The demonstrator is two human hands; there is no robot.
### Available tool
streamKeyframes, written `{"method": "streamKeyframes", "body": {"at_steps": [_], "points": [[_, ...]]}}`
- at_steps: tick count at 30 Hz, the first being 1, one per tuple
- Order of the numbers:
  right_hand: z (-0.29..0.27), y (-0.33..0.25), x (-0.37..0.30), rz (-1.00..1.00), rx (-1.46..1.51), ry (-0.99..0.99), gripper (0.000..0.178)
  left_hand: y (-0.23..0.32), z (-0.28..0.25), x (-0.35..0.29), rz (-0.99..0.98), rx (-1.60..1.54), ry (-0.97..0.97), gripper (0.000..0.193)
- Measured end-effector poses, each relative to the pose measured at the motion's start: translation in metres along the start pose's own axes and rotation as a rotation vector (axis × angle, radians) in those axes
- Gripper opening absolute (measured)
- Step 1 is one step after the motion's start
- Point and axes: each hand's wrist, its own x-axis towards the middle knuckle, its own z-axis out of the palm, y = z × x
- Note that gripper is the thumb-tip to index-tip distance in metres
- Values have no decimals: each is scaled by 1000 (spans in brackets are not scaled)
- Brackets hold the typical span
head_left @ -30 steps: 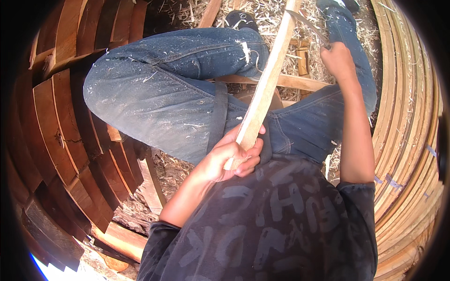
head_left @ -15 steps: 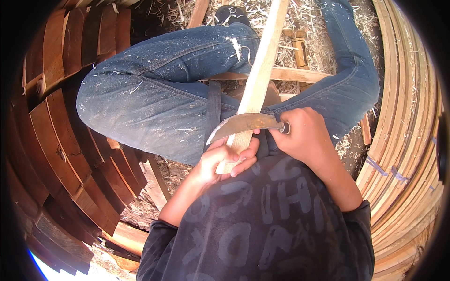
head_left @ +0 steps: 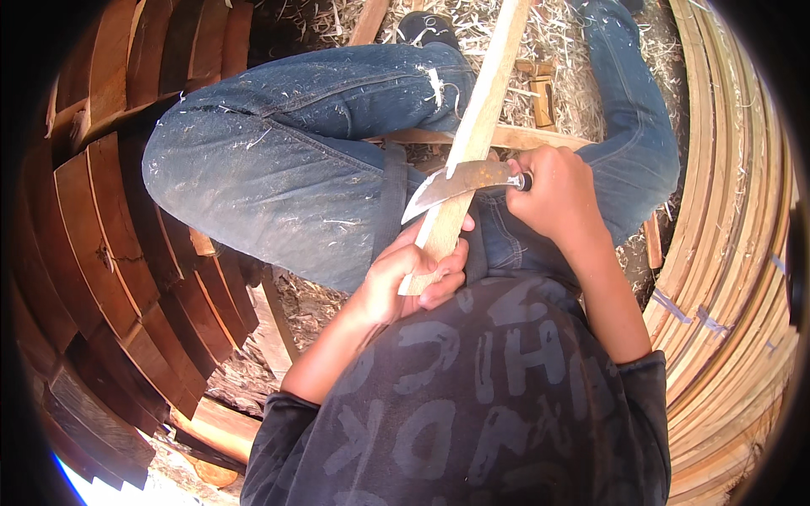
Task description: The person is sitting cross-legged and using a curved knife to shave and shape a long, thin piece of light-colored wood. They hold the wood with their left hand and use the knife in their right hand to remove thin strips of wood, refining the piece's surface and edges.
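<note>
A long pale wooden strip [head_left: 478, 122] slants up and away from my lap, passing between my bent legs. My left hand [head_left: 415, 271] is wrapped round its near end, thumb on one side and fingers on the other. Across the strip, a little beyond that hand, lies a curved knife [head_left: 462, 185] with a worn, rust-spotted blade. Its tip points left toward my left thigh. My right hand [head_left: 553, 190] is closed round the knife's handle, of which only the dark end with a metal collar shows. A small pale shaving sits at the blade's far edge.
Dark reddish boards [head_left: 105, 228] are stacked on the left. Long pale wooden strips [head_left: 717, 253], tied in bundles, curve along the right. Wood shavings [head_left: 565, 51] cover the ground ahead, where a wooden crosspiece [head_left: 527, 137] runs between my legs in blue jeans [head_left: 261, 169].
My right hand has pushed the knife away from me along the strip, and a shaving has appeared at the blade. My left hand keeps its hold, shifted slightly.
</note>
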Motion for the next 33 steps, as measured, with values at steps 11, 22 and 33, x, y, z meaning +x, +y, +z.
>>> {"method": "streamKeyframes", "body": {"at_steps": [11, 22, 33], "points": [[-14, 30, 35, 191, -64, 115, 31, -3, -6, 6, -11, -36, -25, 57], [1, 8, 14, -36, 16, 146, 22, -4, -6, 5, -27, -104, -50, 54], [-4, -2, 11, -142, -50, 49, 28, -4, -13, 9, -51, -178, -110, 46]]}}
